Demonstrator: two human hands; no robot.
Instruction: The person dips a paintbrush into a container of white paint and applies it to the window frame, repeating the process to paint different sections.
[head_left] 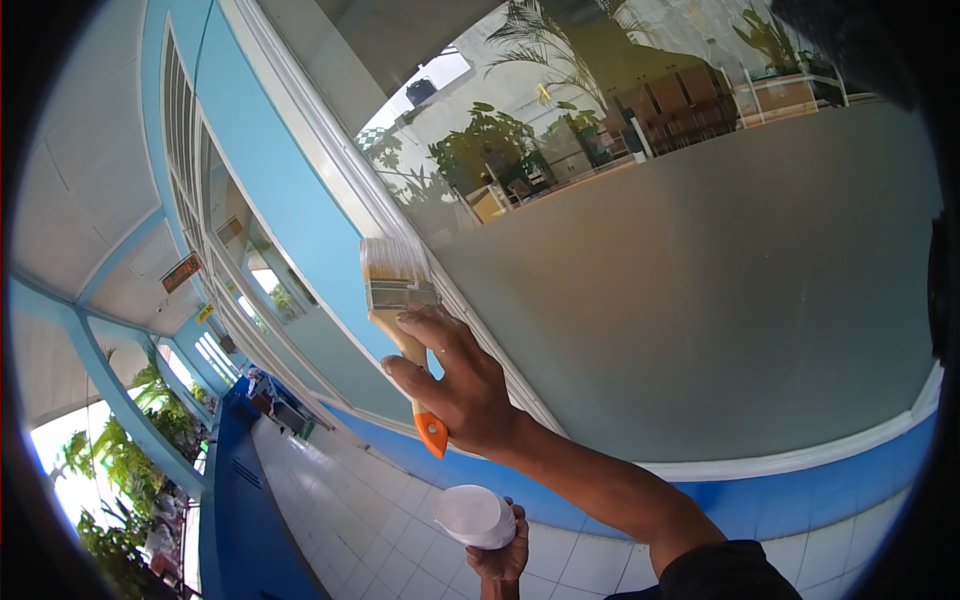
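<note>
A wide paintbrush [402, 290] with white-coated bristles, a metal band and an orange-tipped wooden handle is in my right hand [455, 375]. Its bristles point up and lie at the white window frame [385, 215], beside the light blue wall [285, 170]. The thumb and fingers are closed around the handle and the metal band. Lower down, my left hand [505, 555] holds a round white container [473, 515] from below and from its right side. What is inside the container looks white.
A large window [680, 290], frosted below and reflecting plants above, fills the right side. Blue baseboard [760, 505] runs beneath it. Pale floor tiles [350, 500] lead to objects [280, 405] down the corridor. A blue low wall [245, 500] and plants stand at left.
</note>
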